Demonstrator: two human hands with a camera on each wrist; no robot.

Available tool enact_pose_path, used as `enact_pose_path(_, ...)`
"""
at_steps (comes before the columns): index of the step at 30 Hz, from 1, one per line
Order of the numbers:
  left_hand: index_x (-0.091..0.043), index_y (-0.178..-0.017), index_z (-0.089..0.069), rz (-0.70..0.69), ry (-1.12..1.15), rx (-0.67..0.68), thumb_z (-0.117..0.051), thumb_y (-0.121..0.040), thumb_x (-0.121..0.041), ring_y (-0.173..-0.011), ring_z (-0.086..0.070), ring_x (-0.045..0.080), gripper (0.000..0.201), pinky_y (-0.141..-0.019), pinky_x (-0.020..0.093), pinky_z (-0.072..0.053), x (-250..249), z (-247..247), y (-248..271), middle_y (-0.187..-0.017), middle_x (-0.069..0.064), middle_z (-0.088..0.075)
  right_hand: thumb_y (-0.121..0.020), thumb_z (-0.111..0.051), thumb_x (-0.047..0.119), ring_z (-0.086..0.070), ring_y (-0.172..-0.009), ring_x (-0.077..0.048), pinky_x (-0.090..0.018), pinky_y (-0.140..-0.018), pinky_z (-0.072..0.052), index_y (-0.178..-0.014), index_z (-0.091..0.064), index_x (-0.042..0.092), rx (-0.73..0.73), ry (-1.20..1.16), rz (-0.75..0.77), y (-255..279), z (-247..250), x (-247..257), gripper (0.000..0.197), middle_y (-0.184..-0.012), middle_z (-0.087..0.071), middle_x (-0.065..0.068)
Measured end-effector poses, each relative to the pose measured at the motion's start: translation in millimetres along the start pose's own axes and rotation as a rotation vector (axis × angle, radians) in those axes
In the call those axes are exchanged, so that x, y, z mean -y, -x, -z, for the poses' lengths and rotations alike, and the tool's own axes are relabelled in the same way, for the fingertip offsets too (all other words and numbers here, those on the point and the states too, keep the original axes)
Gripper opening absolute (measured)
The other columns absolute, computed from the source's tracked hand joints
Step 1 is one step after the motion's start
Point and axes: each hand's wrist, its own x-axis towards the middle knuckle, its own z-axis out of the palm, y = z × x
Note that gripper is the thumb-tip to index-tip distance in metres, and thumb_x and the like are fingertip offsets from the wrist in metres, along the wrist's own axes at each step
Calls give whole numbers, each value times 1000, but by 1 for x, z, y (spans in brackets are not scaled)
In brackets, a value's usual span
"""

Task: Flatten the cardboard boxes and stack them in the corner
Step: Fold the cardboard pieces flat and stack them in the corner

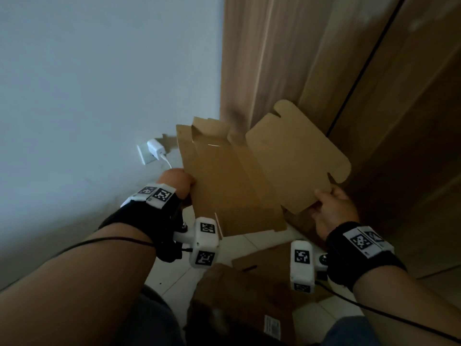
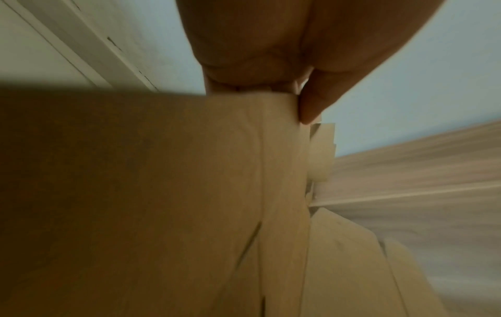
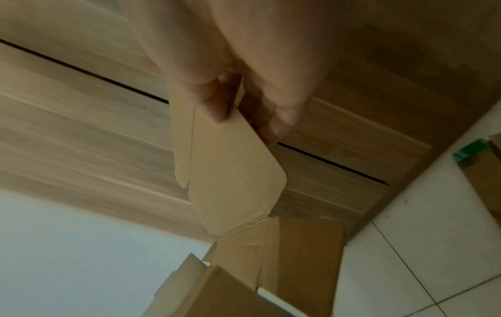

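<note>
Now: box held open-flat by corner

Unfolded cardboard box held in air betw. both hands, near wall/wardrobe corner. Left hand pinches its left edge; right hand pinches a rounded flap. More cardboard on tiled floor below.

Both forearms are bare. Each wrist wears a black fabric band topped with white blocks printed with black-and-white square markers. A white camera housing juts from each band on a metal joint, trailing a thin black cable. The legs seem clad in dark trousers.
</note>
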Motion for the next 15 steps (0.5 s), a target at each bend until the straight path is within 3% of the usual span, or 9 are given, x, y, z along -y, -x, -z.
enact_pose_path(3,-12,-113,-57,4,118,15,-43,-93,-9,-95,-64,34,25,-89,47,-53,5,-4,12,-99,14,-66,-93,-45,3,-59,-87,-17,-35,-74,-48,-118,-54,25,112,-8,24,7,9,-1,34,-95,-61,0)
enact_pose_path(5,-13,-114,-58,34,217,25,-42,-94,-10,-83,-64,28,26,-82,44,-53,12,-10,16,-88,9,-64,-93,-45,3,-60,-88,-18,-31,-71,-49,-115,-55,23,161,10,54,8,10,-2,31,-96,-63,-1)
enact_pose_path(7,-13,-119,-57,45,251,31,-41,-95,-10,-79,-63,25,29,-73,42,-53,18,-14,19,-87,8,-63,-92,-48,6,-62,-97,-22,-34,-75,-50,-113,-59,23,201,74,73,6,8,-6,29,-105,-65,-3)
enact_pose_path(10,-12,-121,-56,44,296,14,-40,-95,-10,-76,-62,23,31,-59,36,-51,18,-17,13,-85,6,-63,-90,-54,9,-60,-108,-24,-42,-89,-50,-95,-63,33,291,209,116,6,1,-13,26,-109,-65,0)
enact_pose_path(12,-12,-120,-57,43,297,12,-41,-95,-10,-76,-62,22,30,-58,35,-51,17,-20,8,-85,6,-63,-89,-55,6,-57,-109,-20,-38,-95,-47,-89,-61,34,341,293,156,6,-4,-17,28,-104,-63,3)
enact_pose_path(15,-12,-121,-56,55,310,21,-42,-95,-11,-80,-63,22,30,-66,37,-53,16,-27,2,-88,6,-64,-87,-57,6,-57,-108,-19,-35,-94,-47,-85,-62,35,398,394,201,4,-8,-20,29,-106,-62,3)
